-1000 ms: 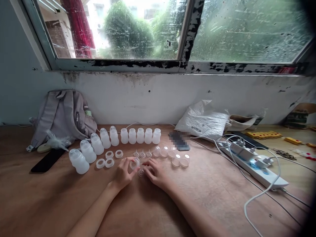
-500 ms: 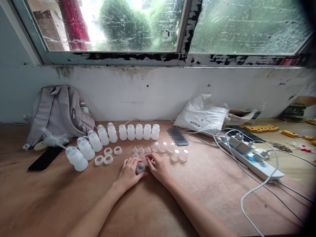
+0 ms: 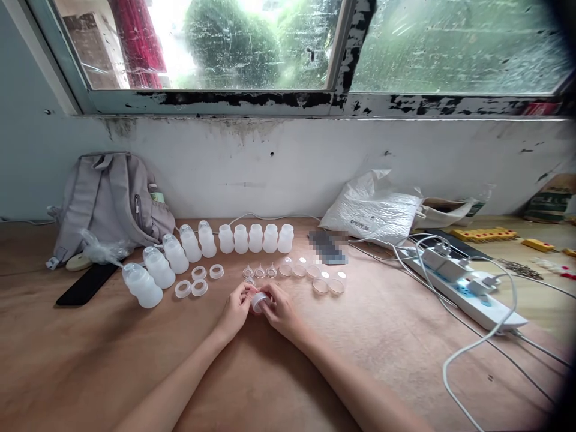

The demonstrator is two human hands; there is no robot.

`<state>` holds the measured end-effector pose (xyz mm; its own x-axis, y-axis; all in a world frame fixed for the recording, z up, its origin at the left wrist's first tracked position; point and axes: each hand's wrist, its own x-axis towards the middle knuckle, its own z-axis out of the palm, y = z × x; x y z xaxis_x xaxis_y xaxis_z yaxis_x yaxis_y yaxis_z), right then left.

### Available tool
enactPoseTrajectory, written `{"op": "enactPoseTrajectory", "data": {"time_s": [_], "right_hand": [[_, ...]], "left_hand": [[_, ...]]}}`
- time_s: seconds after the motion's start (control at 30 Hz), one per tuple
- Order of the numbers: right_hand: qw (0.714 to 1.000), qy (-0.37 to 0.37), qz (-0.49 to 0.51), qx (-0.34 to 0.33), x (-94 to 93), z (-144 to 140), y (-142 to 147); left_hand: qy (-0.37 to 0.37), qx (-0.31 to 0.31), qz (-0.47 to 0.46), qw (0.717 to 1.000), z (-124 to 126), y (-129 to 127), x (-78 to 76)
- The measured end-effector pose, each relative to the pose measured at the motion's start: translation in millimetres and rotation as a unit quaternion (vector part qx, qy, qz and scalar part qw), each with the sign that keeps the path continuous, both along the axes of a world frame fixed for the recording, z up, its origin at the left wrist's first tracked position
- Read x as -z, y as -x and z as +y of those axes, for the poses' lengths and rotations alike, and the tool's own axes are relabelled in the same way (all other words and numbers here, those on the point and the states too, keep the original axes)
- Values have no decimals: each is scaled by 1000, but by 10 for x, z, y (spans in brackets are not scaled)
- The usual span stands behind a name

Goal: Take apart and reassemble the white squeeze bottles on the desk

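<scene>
Translucent white plastic screw ring with a clear nipple (image 3: 260,300) sits pinched between both hands, just above the brown wooden table (image 3: 90,360), in front of the row of loose parts. Left hand (image 3: 234,309) curls round its left side, fingers closed on the rim; right hand (image 3: 279,310) closes on the right side, thumb and forefinger on it. Both hands hold the same piece.

Doing it well, by my reading: keep the ring level, steady it with one hand and work the soft part with the other, press evenly round the rim so nothing seats crooked. Parts are small and slick, so fingertip grip, not palm.

Materials: frosted white squat plastic bottles (image 3: 255,238) stand upright in a curved row behind the hands, those at the left end capped with clear domes (image 3: 134,273). White plastic rings (image 3: 198,288) lie flat, hard and glossy. Small clear silicone nipples (image 3: 260,273) stand just beyond the hands, soft-looking, conical. Round clear shallow caps (image 3: 320,285) lie to the right, thin and see-through.

Further off: grey fabric backpack (image 3: 108,201) slumps against the wall, black flat phone (image 3: 85,285) lies near it, crinkled white plastic bag (image 3: 373,207) is at the back, white power strip with plugs and cables (image 3: 468,294) is at right. Table surface is matte, slightly scuffed.
</scene>
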<state>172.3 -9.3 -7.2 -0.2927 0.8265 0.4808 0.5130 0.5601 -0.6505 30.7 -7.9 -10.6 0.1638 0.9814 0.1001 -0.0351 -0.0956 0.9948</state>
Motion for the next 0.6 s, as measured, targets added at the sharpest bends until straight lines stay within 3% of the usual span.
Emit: {"op": "enactPoseTrajectory", "data": {"time_s": [0.1, 0.23, 0.4, 0.6], "right_hand": [[999, 12, 14, 40, 39, 29, 13], [996, 38, 24, 79, 30, 83, -18], [993, 75, 25, 84, 9, 100, -24], [992, 84, 18, 95, 69, 110, -5]], "left_hand": [[11, -5, -8, 1000, -49, -37, -36], [-34, 23, 80, 996, -115, -45, -80], [-95, 19, 190, 977, -142, -37, -60], [-137, -12, 252, 958, -136, -36, -38]]}}
